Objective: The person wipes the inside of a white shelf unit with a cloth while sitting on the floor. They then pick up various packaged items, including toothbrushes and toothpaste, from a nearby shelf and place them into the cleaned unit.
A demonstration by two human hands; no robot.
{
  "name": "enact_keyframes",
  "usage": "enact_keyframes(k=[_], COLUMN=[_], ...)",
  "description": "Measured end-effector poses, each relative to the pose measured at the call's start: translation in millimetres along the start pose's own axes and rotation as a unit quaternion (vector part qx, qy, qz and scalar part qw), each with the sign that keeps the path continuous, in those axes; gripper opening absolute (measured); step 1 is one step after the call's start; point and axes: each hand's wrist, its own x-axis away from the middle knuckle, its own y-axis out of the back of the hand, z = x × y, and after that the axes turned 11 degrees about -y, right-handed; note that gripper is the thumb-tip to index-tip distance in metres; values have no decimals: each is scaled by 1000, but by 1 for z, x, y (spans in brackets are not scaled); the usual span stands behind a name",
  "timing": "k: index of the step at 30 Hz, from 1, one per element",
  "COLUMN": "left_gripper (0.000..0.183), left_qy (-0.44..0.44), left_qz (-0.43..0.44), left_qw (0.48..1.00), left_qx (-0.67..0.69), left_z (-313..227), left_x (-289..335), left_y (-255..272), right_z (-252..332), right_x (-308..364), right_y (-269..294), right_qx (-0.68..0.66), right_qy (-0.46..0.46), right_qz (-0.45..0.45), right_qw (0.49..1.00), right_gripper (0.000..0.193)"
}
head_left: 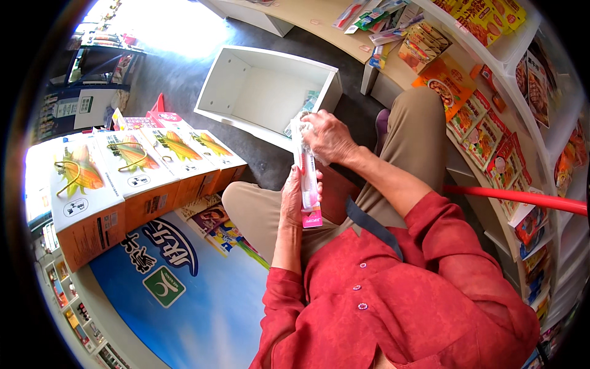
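Observation:
A toothbrush in a clear and pink blister pack (308, 184) stands upright over my lap, its pink end toward me. My left hand (291, 195) is wrapped round the lower part of the pack. At the upper end my right hand (332, 138) is closed, its fingers against the pack. Something pale and crumpled, perhaps a cloth, shows under the right fingers; its kind is unclear. Just beyond my hands a white open drawer-like box (206, 92) rests on the floor, with a few green and white packs (310, 99) in its near right corner.
Several white and orange cartons with corn pictures (175, 147) line the left, beside a blue printed panel (209, 301). On the right, shelves hold bagged food packets (485, 132), and a red pole (516, 195) juts inward. More packaged toothbrushes (375, 18) lie on the far shelf.

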Motion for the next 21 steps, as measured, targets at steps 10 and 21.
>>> enact_keyframes(k=[10, 21], left_gripper=[47, 52], left_qy=[15, 5], left_qz=[-72, 19], left_qw=[977, 1000], left_qx=[-198, -3], left_z=[-25, -22], left_x=[-17, -19], left_y=[5, -26], right_z=[18, -31], right_x=[34, -27], right_y=[-1, 24], right_qx=[-76, -184], right_qy=[-14, -260], right_qz=[217, -171], right_qw=[973, 932], right_gripper=[26, 25])
